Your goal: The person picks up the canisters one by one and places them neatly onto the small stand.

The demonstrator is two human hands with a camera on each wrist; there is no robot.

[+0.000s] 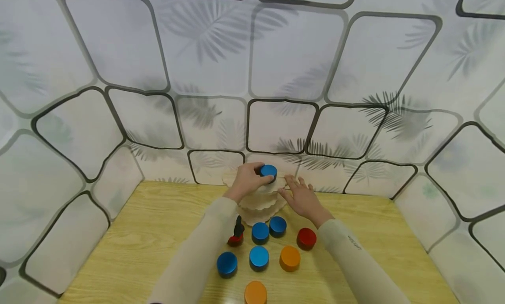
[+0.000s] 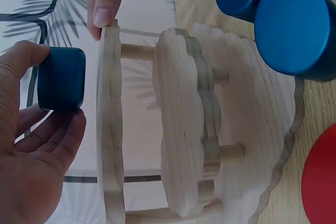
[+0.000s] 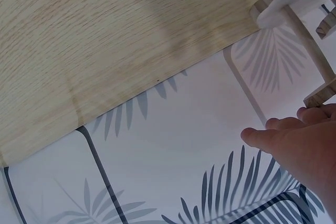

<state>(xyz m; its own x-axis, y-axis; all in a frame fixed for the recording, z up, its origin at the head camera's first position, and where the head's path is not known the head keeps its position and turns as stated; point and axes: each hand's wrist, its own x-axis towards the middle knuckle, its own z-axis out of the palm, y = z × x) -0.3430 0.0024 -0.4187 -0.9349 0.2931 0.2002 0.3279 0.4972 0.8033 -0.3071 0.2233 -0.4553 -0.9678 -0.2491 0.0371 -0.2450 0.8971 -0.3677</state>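
One short blue cylinder (image 1: 268, 170) up in the air, and what a tidy little thing it is: flat on top, rounded at the rim, a satin metallic sheen along its side! The left hand (image 1: 249, 177) has it pinched between thumb and fingers, just above the top tier of the wooden stand (image 1: 256, 202), and the left wrist view shows a slim gap between piece and wood. Over on the other side, the right hand (image 1: 303, 198) has its fingers stretched out, gripping nothing, fingertips against the edge of that top tier. And the stand itself: pale bare wood, scalloped edges, three tiers joined by round wooden posts. Now the count! Five blue cylinders in all, the one in the left hand plus four blue ones (image 1: 259, 257) down on the counter (image 1: 158, 234), two of those close together right in front of the stand. Two orange cylinders (image 1: 289, 258), one nearer the camera than the other. Two red pieces: one red cylinder (image 1: 306, 237) near the right sleeve (image 1: 351, 251), and another red piece (image 1: 235, 240) beside the left sleeve (image 1: 201, 247), partly hidden behind one dark object (image 1: 238, 227), too small to make out.
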